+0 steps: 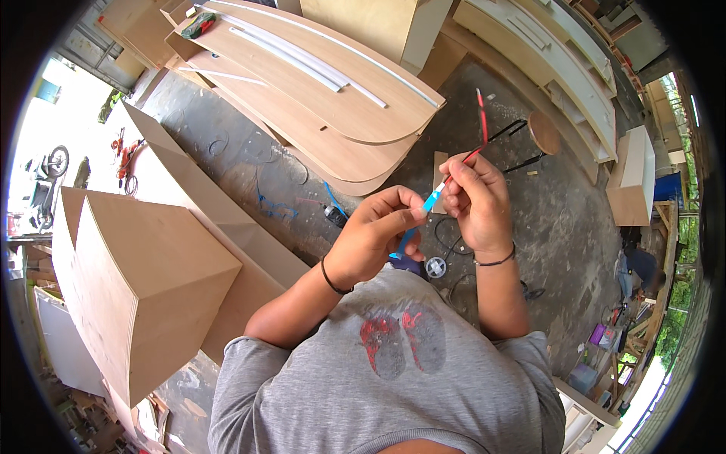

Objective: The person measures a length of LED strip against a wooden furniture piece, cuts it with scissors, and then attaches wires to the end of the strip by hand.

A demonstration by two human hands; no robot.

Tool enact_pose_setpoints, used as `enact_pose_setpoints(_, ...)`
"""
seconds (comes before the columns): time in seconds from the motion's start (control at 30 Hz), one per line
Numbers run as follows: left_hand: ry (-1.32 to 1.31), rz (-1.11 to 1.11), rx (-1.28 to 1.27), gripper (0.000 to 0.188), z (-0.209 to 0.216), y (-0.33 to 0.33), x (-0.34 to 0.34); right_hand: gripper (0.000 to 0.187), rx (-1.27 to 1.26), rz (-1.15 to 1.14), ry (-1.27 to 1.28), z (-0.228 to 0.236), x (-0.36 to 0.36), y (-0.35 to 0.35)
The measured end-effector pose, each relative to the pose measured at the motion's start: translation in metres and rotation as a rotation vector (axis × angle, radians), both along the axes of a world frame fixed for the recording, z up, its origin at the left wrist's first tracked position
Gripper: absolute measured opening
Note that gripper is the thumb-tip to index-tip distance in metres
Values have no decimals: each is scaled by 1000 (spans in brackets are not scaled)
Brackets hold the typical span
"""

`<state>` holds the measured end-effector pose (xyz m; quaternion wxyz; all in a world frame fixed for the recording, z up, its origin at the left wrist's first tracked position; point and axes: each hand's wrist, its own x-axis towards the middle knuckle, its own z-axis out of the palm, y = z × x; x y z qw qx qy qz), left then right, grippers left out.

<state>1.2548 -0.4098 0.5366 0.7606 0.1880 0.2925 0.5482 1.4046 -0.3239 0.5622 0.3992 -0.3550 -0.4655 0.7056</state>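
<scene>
Both hands meet in front of me, closed on a thin wire and a blue strip. My left hand pinches the blue strip, which looks like tape, where it lies along the wire. Its loose tail hangs below those fingers. Right beside it, my right hand grips the red-and-black wire between thumb and fingers. The wire sticks up past my right fingers, bends, and ends in a pale tip. A short white piece shows between the blue strip and my right fingertips; its kind is unclear.
Ahead stands a long curved wooden counter with white strips and a green-and-red tool on it. Plywood cabinets fill the left. On the floor lie a dark drill-like tool, cables and a white reel. A round-topped stool lies tipped ahead right.
</scene>
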Motion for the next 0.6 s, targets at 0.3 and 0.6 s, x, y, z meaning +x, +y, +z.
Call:
enact_pose_setpoints(0.3,491,235,187,14,4,-9,-3,8,132,98,-142,14,-4,-20)
enact_pose_setpoints(0.6,1241,615,651,21,20,-19,-6,6,448,23,-311,21,-11,-35)
